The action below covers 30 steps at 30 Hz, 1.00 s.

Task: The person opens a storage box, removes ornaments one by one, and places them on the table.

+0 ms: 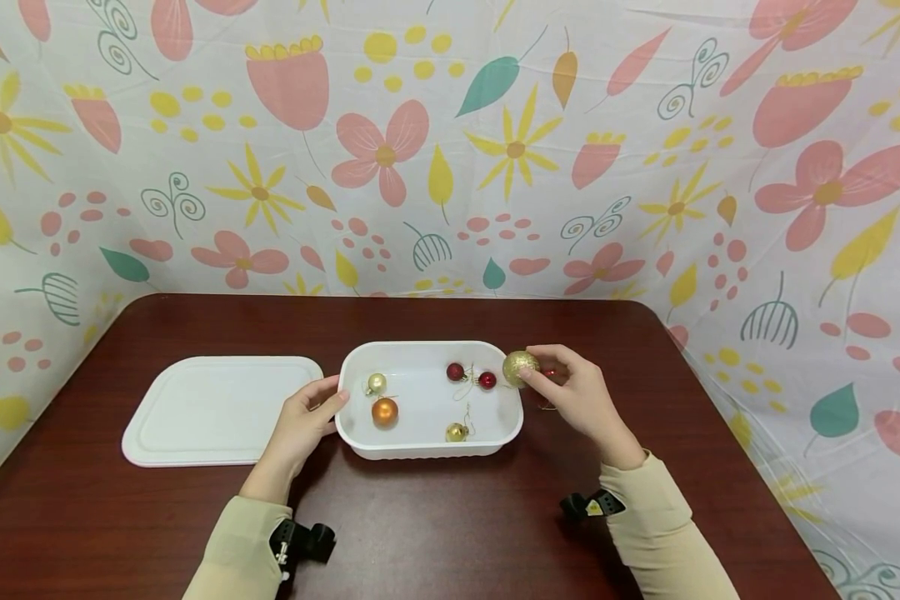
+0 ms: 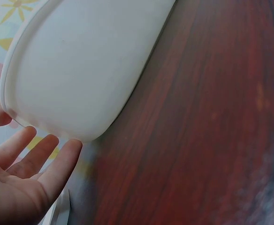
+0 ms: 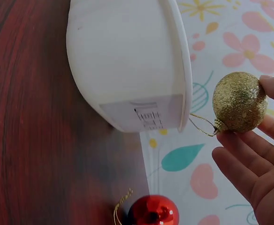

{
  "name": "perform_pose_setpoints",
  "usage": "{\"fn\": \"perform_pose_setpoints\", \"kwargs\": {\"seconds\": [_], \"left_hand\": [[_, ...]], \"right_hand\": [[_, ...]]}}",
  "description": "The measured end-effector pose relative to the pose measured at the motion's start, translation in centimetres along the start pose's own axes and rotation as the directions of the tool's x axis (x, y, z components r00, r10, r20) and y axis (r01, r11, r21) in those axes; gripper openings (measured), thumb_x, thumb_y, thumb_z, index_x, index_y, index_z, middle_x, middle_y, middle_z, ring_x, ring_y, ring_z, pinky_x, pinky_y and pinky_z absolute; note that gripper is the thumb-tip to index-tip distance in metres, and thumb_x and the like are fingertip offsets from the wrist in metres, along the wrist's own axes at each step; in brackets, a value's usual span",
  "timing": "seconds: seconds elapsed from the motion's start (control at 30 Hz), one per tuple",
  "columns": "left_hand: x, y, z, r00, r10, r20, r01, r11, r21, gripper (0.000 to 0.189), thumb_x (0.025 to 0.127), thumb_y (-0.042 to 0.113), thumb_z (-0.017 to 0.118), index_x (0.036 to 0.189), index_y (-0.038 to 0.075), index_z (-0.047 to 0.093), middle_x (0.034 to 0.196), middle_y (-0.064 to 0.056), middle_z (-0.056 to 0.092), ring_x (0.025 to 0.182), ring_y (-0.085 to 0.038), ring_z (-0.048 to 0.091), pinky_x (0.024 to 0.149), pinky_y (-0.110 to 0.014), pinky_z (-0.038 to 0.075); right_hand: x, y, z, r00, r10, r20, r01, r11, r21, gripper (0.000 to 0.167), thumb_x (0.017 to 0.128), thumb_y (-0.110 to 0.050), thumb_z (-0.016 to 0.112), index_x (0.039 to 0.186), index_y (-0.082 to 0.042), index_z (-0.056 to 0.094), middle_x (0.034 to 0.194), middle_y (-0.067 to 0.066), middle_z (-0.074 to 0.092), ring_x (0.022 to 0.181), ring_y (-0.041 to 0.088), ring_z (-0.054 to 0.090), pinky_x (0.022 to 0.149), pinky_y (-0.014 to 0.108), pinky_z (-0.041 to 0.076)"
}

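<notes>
Between thumb and fingertips my right hand (image 1: 577,396) pinches a gold glitter Christmas ball (image 3: 239,101), at the right rim of a white plastic box (image 1: 420,451). The ball's gold string loop hangs toward that rim. My left hand (image 1: 300,425) grips the box's left end, thumb at the rim and fingers (image 2: 64,164) against the outer wall. Inside the box lie an orange ball (image 1: 385,412), a pale gold ball (image 1: 377,383), a small gold ball (image 1: 456,432), a dark red ball (image 1: 455,372) and a shiny red ball (image 1: 487,381).
A white lid (image 1: 210,412) lies flat on the brown table (image 1: 420,533), left of the box. Another shiny red ball (image 3: 155,211) with a gold string sits right of the box, partly hidden by my right hand in the head view. A flower-patterned cloth (image 1: 450,208) hangs behind.
</notes>
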<state>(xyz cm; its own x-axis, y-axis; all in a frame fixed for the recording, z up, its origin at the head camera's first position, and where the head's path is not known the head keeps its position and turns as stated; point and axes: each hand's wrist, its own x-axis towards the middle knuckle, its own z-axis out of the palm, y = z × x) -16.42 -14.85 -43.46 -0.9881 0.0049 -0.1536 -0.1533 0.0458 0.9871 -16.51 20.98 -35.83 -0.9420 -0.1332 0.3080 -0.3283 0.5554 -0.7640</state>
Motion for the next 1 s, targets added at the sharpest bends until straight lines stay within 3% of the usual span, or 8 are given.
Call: {"fn": "perform_pose_setpoints", "kwargs": {"seconds": [0.17, 0.3, 0.6, 0.83, 1.0], "left_hand": [[0.0, 0.0, 0.0, 1.0, -0.001, 0.001, 0.001, 1.0, 0.002, 0.044, 0.095, 0.017, 0.057, 0.135, 0.001, 0.047, 0.132, -0.021, 0.05, 0.101, -0.018, 0.06, 0.077, -0.023, 0.056], [0.0, 0.0, 0.0, 1.0, -0.001, 0.0, 0.001, 1.0, 0.005, 0.044, 0.095, 0.017, 0.057, 0.135, 0.001, 0.047, 0.132, -0.021, 0.05, 0.101, -0.019, 0.06, 0.077, -0.023, 0.056], [0.0, 0.0, 0.0, 1.0, -0.002, 0.001, 0.002, 1.0, 0.014, 0.044, 0.096, 0.018, 0.057, 0.135, 0.001, 0.047, 0.132, -0.022, 0.05, 0.101, -0.019, 0.061, 0.078, -0.024, 0.056], [0.0, 0.0, 0.0, 1.0, -0.003, -0.001, 0.003, 1.0, 0.014, 0.044, 0.096, 0.017, 0.056, 0.135, 0.0, 0.046, 0.133, -0.022, 0.05, 0.101, -0.019, 0.061, 0.078, -0.024, 0.056], [0.0, 0.1, 0.0, 1.0, -0.003, 0.001, 0.003, 1.0, 0.017, 0.044, 0.096, 0.017, 0.056, 0.135, 0.0, 0.046, 0.133, -0.022, 0.05, 0.102, -0.02, 0.06, 0.078, -0.024, 0.056]], "right_hand": [[0.1, 2.0, -0.5, 0.999, -0.009, -0.038, 0.009, 1.0, -0.01, 0.031, 0.085, -0.015, 0.071, 0.114, -0.005, 0.064, 0.102, 0.015, 0.07, 0.083, -0.003, 0.062, 0.068, 0.014, 0.053], [0.1, 2.6, -0.9, 0.997, -0.019, -0.071, 0.019, 1.0, 0.0, 0.03, 0.085, -0.015, 0.071, 0.113, -0.005, 0.065, 0.099, 0.016, 0.07, 0.081, -0.006, 0.061, 0.069, 0.01, 0.051], [-0.3, 3.1, -1.8, 0.992, -0.015, -0.125, 0.013, 1.0, -0.012, 0.03, 0.084, -0.01, 0.071, 0.113, -0.002, 0.065, 0.1, 0.018, 0.069, 0.083, -0.012, 0.058, 0.072, 0.006, 0.048], [-1.0, 1.2, -2.8, 0.991, 0.018, -0.135, -0.023, 0.999, -0.041, 0.031, 0.085, -0.004, 0.069, 0.113, 0.007, 0.062, 0.103, 0.024, 0.067, 0.082, -0.014, 0.055, 0.071, 0.004, 0.046], [-1.2, 3.0, -3.4, 0.988, 0.052, -0.144, -0.063, 0.995, -0.072, 0.033, 0.086, -0.011, 0.069, 0.115, 0.002, 0.062, 0.106, 0.021, 0.067, 0.084, -0.017, 0.054, 0.071, 0.003, 0.045]]}}
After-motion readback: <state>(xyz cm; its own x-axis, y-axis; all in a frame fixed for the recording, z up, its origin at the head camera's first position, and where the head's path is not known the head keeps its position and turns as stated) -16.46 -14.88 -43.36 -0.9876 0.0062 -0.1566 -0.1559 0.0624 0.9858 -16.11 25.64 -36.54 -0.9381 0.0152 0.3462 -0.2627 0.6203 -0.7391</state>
